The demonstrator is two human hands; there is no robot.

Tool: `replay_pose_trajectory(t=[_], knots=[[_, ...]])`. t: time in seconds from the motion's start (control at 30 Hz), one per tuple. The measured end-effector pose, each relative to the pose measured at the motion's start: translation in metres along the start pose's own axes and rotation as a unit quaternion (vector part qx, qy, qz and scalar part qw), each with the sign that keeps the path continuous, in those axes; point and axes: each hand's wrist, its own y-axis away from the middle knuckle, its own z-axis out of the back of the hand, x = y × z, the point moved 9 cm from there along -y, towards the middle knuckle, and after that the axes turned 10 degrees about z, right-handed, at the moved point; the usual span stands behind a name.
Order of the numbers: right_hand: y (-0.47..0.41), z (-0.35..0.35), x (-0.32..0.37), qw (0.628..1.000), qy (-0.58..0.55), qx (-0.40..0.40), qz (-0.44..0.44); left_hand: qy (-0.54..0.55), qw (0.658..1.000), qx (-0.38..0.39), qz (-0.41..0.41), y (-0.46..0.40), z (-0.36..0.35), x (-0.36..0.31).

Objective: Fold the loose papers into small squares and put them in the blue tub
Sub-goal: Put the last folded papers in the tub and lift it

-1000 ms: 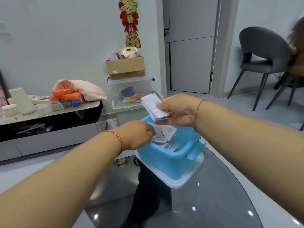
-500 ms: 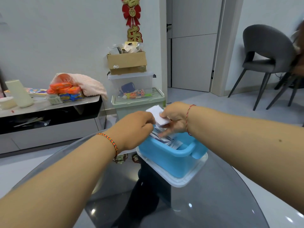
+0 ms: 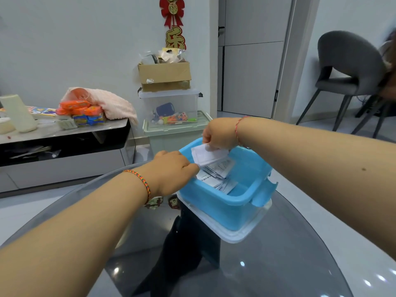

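Dark glass surface (image 3: 278,264) carries the blue tub (image 3: 231,202), standing on a clear lid (image 3: 240,232). Right hand (image 3: 218,133) pinches a folded paper (image 3: 209,155) directly above the tub's far-left corner; drop is straight down. Left hand (image 3: 175,170) curls over the near-left rim onto the papers inside (image 3: 216,179), exact grip unclear.

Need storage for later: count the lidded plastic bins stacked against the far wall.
2. A clear bin holding toys sits on a pale green bin, which stands behind the blue tub. A cardboard box tops the stack; it may hide more behind.
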Motion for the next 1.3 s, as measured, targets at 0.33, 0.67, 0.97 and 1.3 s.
replay_pose_trajectory(t=[0.33, 0.67, 0.97, 1.3], knots=[[-0.013, -0.04, 0.028, 0.972, 0.162, 0.133, 0.109, -0.012, 0.998, 0.068, -0.001, -0.002, -0.004, 0.0], [-0.03, -0.064, 0.042, 0.955, 0.22, 0.094, 0.176, 0.028, 0.994, 0.099, 0.049, -0.004, -0.01, 0.01], [-0.005, -0.033, 0.035, 0.97, 0.112, 0.095, 0.196, 0.02, 0.995, 0.093, 0.043, -0.006, -0.011, 0.009], [0.014, -0.049, 0.039, 0.95, 0.217, 0.115, 0.192, 0.005, 0.999, 0.031, -0.036, -0.012, -0.01, 0.006]])
